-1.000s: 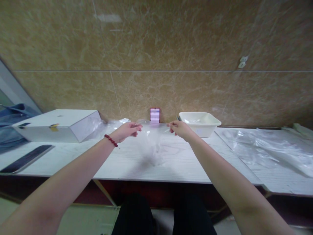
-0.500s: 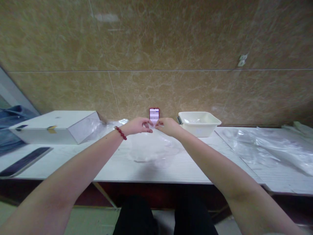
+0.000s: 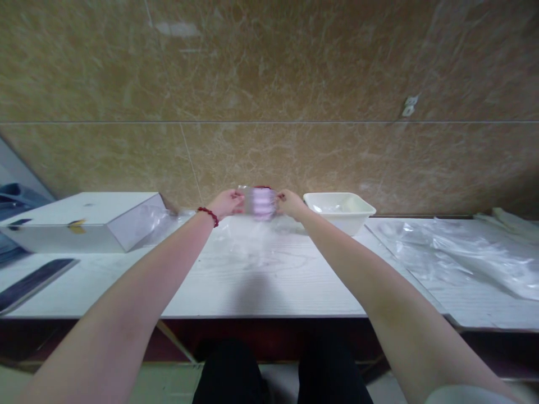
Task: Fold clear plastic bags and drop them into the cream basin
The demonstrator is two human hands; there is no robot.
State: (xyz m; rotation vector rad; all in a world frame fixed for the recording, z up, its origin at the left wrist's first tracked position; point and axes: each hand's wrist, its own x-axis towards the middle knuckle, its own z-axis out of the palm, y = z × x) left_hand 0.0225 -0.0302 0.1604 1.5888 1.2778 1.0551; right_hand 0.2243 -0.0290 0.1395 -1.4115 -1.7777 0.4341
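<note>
A clear plastic bag (image 3: pixel 246 233) is stretched between my two hands over the white table, smeared by motion. My left hand (image 3: pixel 229 202), with a red bead bracelet (image 3: pixel 209 213) at the wrist, pinches its left side. On the opposite side, the fingers of my right hand (image 3: pixel 289 203) are closed on the plastic. Behind the bag a phone (image 3: pixel 261 202) with a lit screen leans against the wall, seen blurred through the film.
A cream plastic bin (image 3: pixel 353 217) stands right of my right hand. Clear plastic bags (image 3: pixel 455 252) lie on the table's right part. To the left are a white box (image 3: pixel 84 224), crumpled plastic (image 3: pixel 162 221) and a dark tablet-like slab (image 3: pixel 33 280).
My hands have moved apart and slightly up toward the wall. The bag, lower and bunched under my fingers before, now spans between them in front of the phone.
</note>
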